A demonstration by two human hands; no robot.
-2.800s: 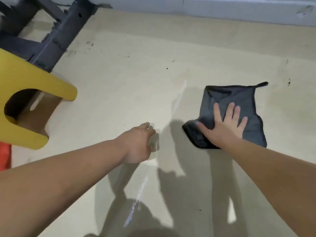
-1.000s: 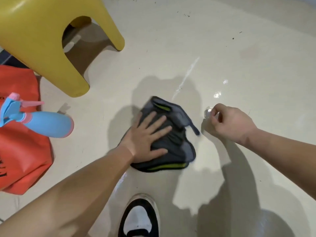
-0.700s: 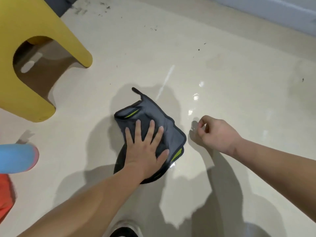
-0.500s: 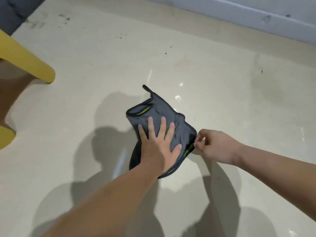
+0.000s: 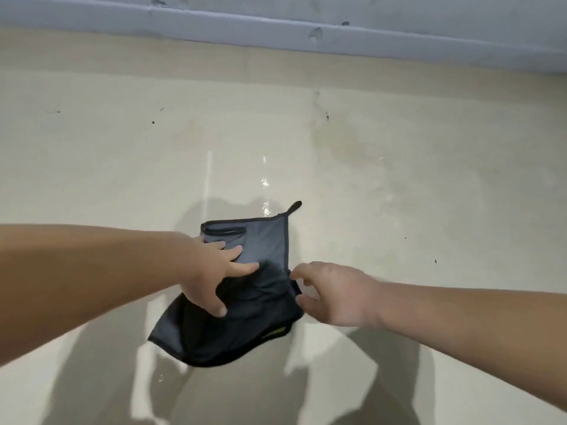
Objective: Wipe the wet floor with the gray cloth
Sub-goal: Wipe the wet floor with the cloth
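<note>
Since half a second ago: the gray cloth (image 5: 267,246) has swung round under your palm, so its hanging loop (image 5: 296,206) now points up and right instead of up and left; the view has lifted, the yellow stool is out of sight, and the wall base (image 5: 276,29) runs across the top; your left arm now comes in from the side rather than from below.

Left grip (image 5: 211,271): fingers spread and straight, lying flat on the cloth's near-left half and pressing it to the floor (image 5: 399,179).

Right grip (image 5: 331,294): it was nipped tight at the hem; now forefinger and thumb are curved apart, with the cloth's right edge between them; I cannot tell whether they actually have hold of it.

Cloth: on the floor in mid view, bunched and dark at the near end, flatter and paler at the far end, well short of the wall base.

Wet glints (image 5: 265,182) shine just past the cloth's far edge, in line with it.

Judgement: the wipe is under way but not finished; the patch ahead looks wet, so your next stroke likely goes forward over those glints; the bunched near end may smear rather than soak; flatten it first if the right side comes free.
</note>
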